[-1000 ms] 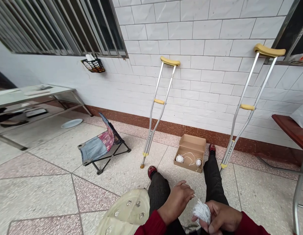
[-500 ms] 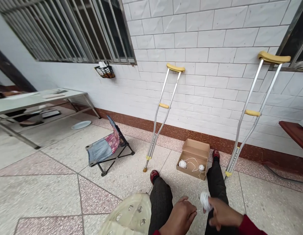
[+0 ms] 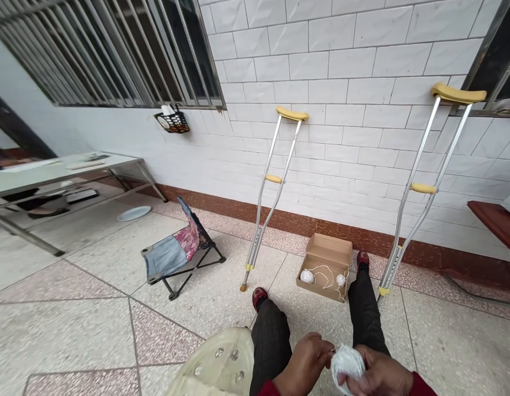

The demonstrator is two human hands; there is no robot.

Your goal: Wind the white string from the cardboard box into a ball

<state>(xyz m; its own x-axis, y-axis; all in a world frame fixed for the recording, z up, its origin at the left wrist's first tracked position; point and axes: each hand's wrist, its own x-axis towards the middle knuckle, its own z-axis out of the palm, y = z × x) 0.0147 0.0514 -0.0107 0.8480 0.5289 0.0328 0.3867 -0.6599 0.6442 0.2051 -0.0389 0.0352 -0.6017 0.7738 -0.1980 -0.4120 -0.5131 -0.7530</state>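
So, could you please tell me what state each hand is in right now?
Left hand: closed, holding what cannot be told.
Right hand: closed around a ball of white string.

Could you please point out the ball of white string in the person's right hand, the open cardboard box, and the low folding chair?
Ball of white string [image 3: 347, 368]: head view, on the middle of the ball.
Open cardboard box [image 3: 327, 248]: head view, on the raised lid.
Low folding chair [image 3: 166, 257]: head view, on the denim seat.
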